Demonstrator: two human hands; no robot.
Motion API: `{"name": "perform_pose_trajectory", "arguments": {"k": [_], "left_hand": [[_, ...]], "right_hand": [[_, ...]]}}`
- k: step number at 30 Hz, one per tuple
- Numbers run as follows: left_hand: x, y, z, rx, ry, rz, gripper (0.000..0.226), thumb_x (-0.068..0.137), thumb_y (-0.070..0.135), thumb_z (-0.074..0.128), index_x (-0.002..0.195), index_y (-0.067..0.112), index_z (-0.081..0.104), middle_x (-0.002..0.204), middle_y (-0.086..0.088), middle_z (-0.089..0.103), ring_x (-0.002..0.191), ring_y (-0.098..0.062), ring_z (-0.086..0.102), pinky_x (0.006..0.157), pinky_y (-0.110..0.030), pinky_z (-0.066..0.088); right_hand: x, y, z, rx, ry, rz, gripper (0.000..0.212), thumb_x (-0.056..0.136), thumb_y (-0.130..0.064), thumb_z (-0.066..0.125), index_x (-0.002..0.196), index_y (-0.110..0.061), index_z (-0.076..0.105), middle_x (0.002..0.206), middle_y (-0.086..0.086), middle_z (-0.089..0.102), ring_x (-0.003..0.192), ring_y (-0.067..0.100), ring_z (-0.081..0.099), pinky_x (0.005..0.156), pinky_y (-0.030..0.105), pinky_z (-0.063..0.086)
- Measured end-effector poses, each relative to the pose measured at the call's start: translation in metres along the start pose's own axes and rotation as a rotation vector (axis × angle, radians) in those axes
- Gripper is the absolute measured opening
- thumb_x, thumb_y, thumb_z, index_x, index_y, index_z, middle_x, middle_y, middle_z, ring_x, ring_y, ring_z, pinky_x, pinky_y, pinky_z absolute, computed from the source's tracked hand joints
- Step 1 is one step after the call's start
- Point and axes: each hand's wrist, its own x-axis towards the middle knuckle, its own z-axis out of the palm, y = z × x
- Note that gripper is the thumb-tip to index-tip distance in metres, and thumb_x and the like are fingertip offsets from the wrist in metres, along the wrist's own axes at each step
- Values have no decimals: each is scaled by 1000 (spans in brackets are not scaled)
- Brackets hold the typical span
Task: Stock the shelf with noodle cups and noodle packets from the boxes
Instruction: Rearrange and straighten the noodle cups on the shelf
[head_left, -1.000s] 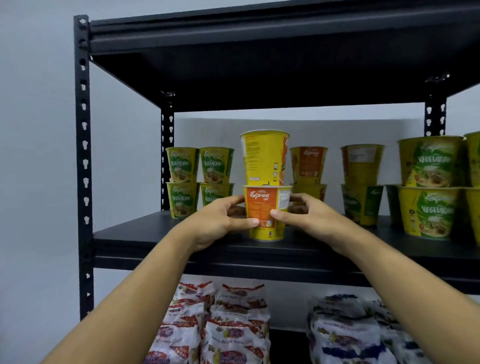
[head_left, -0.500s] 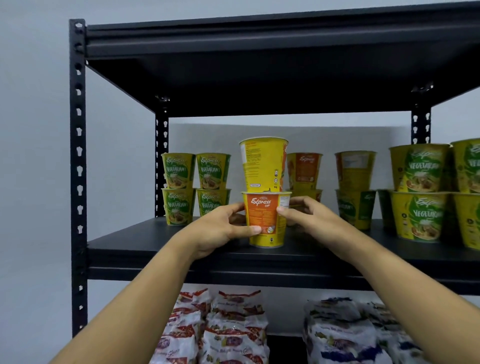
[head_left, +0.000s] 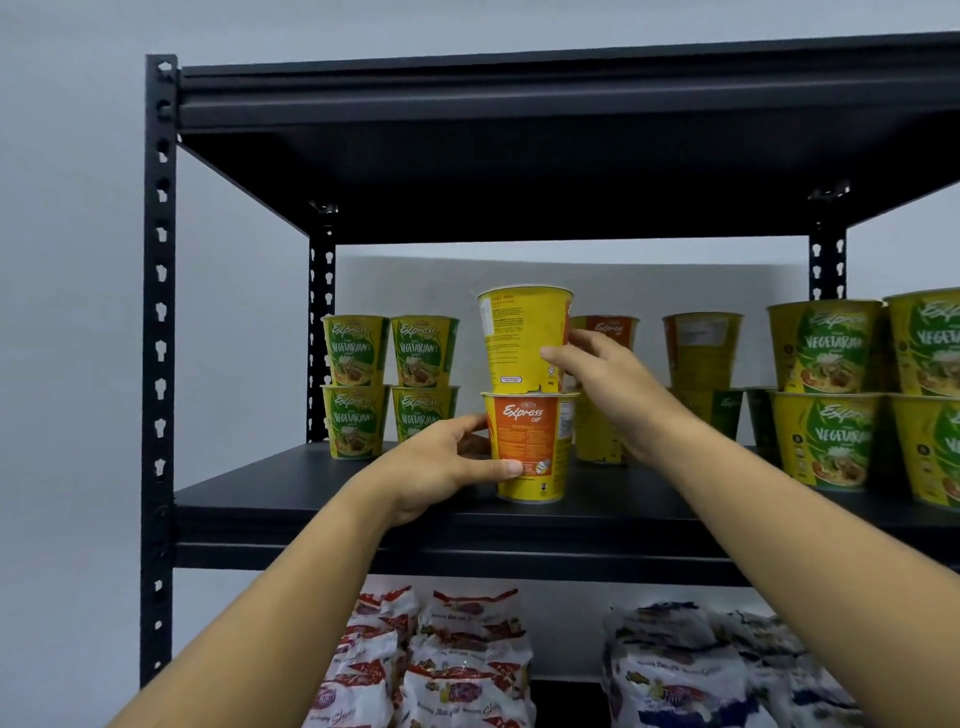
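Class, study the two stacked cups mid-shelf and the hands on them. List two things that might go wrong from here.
1. The upper cup rests on top of the lower cup, held by the right hand; released off-centre, it may topple.
2. The lower cup stands near the front edge of the shelf; a nudge from the left hand might push the stack off.

The rightmost green cups (head_left: 927, 343) (stacked in twos) and the noodle packets (head_left: 457, 670) below run off the view's edges.

Shelf board (head_left: 291, 493) front-left open — hand fits; left cup stacks (head_left: 356, 384) and right cup stacks (head_left: 826, 395) flank gap.
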Motion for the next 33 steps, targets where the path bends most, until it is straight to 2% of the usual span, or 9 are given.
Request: {"name": "perform_pose_trajectory", "arguments": {"k": [2,4,7,12,16,21,26,31,33], "left_hand": [[0,0,-1,4,-2,-4,65,84,27,85,141,29,55,128,7,71,121,-11,65,110,-38,47],[0,1,0,15,-3,-6,65,83,29,85,141,30,55,128,7,71,122,-12,65,110,-39,47],[-1,1,0,14,-3,-8,65,84,29,85,141,30,55,128,7,71,122,-11,64,111,-39,47],[-1,2,0,0,-4,-9,64,84,28,84,141,30,55,128,6,71,122,-12,64,109,-38,47],[-2,3,2,-9,-9,0,60,85,26,83,139,30,56,125,7,72,117,-9,67,99,-28,50],[-2,3,2,-16,-12,6,56,85,25,83,135,32,58,124,8,73,116,-8,67,101,-30,50],[-1,2,1,3,-3,4,59,84,28,84,137,31,57,126,7,72,120,-11,65,108,-36,48],[-3,2,1,9,-4,8,60,84,29,83,138,29,58,126,7,72,120,-11,65,109,-37,47],[-2,2,1,8,-2,1,61,84,28,84,139,29,57,126,7,72,119,-11,66,109,-37,48]], "right_hand": [[6,-5,2,33,-56,52,40,98,-36,63,136,-26,58,124,-9,67,111,9,60,90,32,46],[9,-5,3,72,-61,76,36,96,-29,67,131,-26,60,118,-9,68,112,12,60,88,32,45],[10,-1,4,148,-15,103,62,84,-29,81,138,-22,50,121,-3,67,105,13,62,75,28,45],[12,5,6,61,4,90,85,76,-38,87,145,-23,38,130,-2,59,101,11,59,79,32,47],[13,6,11,91,-69,133,64,87,-29,77,143,-23,48,130,-1,65,109,15,63,76,30,49],[9,8,15,34,-11,76,74,76,-40,87,131,-30,39,107,-15,59,95,6,59,74,30,47],[9,9,19,78,-35,115,58,88,-36,76,138,-28,48,123,-4,65,102,12,64,78,34,51],[7,11,21,80,-8,92,72,79,-41,84,133,-34,36,110,-12,58,94,8,59,79,35,48],[8,11,21,91,-18,104,65,82,-42,81,130,-34,38,113,-10,60,96,9,60,84,38,48]]}}
